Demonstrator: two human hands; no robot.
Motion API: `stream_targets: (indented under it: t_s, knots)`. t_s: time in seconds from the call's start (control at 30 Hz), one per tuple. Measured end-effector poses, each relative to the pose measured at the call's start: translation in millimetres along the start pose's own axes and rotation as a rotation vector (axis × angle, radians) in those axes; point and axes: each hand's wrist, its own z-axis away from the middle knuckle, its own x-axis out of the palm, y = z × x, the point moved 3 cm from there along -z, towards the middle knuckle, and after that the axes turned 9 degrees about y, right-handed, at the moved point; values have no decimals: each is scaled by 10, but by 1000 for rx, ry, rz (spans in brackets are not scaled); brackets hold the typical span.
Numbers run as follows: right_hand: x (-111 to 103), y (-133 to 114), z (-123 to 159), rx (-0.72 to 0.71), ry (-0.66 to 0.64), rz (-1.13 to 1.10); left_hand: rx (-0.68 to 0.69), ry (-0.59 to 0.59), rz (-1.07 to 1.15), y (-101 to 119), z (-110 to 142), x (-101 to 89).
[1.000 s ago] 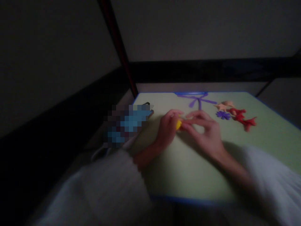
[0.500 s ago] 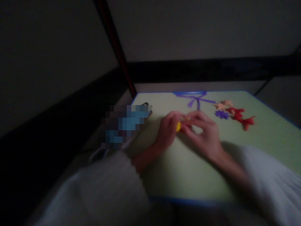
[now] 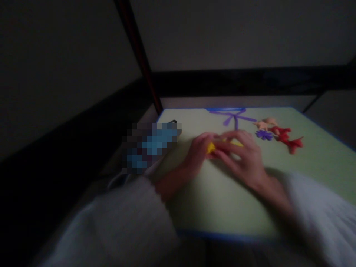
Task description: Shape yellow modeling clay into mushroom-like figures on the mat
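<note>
Both my hands meet over the middle of the table. Between them is a soft-looking yellow piece, possibly modelling clay, partly covered by fingers. My left hand is closed around its left side. From the right, my right hand pinches it, thumb below and fingers above; a strip of yellow shows behind those fingers. Dim light and blur hide the piece's full shape. Something reddish lies just under the thumb, too unclear to name.
Right of my hands lie a purple flower shape, a peach star shape and red shapes. Thin purple strips branch near the back edge. At the left edge is a pixelated blue object. A wall stands behind.
More of the yellow piece shows now, including a strip behind my right fingers. My right fingers have shifted slightly over it. The view has moved a little; the shapes on the table stay put.
</note>
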Motion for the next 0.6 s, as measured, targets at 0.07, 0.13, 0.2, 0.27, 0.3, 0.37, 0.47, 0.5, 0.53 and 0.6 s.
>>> stream_targets:
  t_s: [0.07, 0.13, 0.2, 0.27, 0.3, 0.37, 0.47, 0.5, 0.53, 0.6]
  knots:
    - [10, -4, 25, -48, -1, 57, -44, -11, -24, -31, 8, 7]
    - [18, 0, 39, -65, 1, 95, -72, -5, -59, -57, 18, 12]
    - [22, -2, 44, -86, -4, 121, -82, -1, -95, -73, 26, 18]
    - [22, -10, 45, -109, -16, 132, -87, 5, -123, -85, 25, 18]
    - [22, -14, 45, -114, -20, 132, -84, 15, -127, -87, 20, 15]
    - [24, -12, 44, -88, -16, 121, -64, 33, -107, -87, 6, 9]
    - [45, 17, 46, 43, 16, 73, 39, 1, -75, -68, -7, 21]
    - [57, 30, 47, 100, 29, 45, 83, -16, -81, -60, -7, 29]
    - [70, 40, 48, 150, 40, 15, 121, -26, -98, -55, -6, 34]
    - [87, 42, 46, 208, 58, -26, 161, 9, -161, -50, -8, 25]
